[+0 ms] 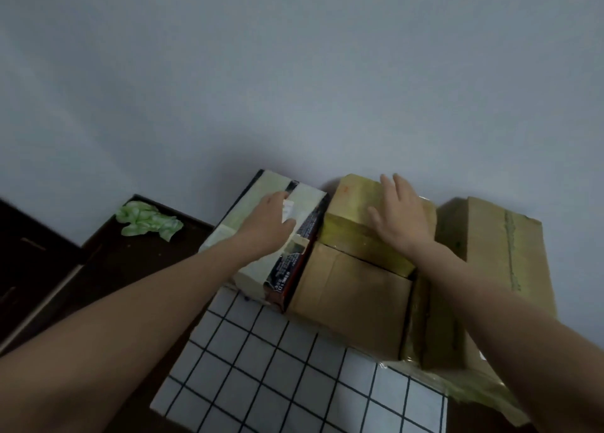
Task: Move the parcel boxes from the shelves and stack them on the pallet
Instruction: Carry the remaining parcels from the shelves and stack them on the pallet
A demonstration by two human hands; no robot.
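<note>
1. Lying on the dark floor at far left is one crumpled green-and-white wad (148, 220), soft and wrinkled.
2. The left hand (268, 223) rests on top of the pale taped box (228, 236), its fingers bent over a white label. Whether it pinches the label or only presses cannot be told.
3. This box is oblong, with glossy pale-green tape over black printed sides. Its long axis runs from the grey wall (294, 73) toward the viewer.
4. One white sheet with a black grid (277, 367) lies flat in front of the boxes.
5. The right hand (400, 217) lies flat, fingers straight and spread, on the yellow-taped box (353, 210). That box sits behind and above a plain brown carton (353, 302), touching the pale box's side.
6. Farthest right stands a larger cardboard box (496, 253), its rough tape seam running from wall to viewer.
7. Four boxes can be counted, all grouped against the wall.
</note>
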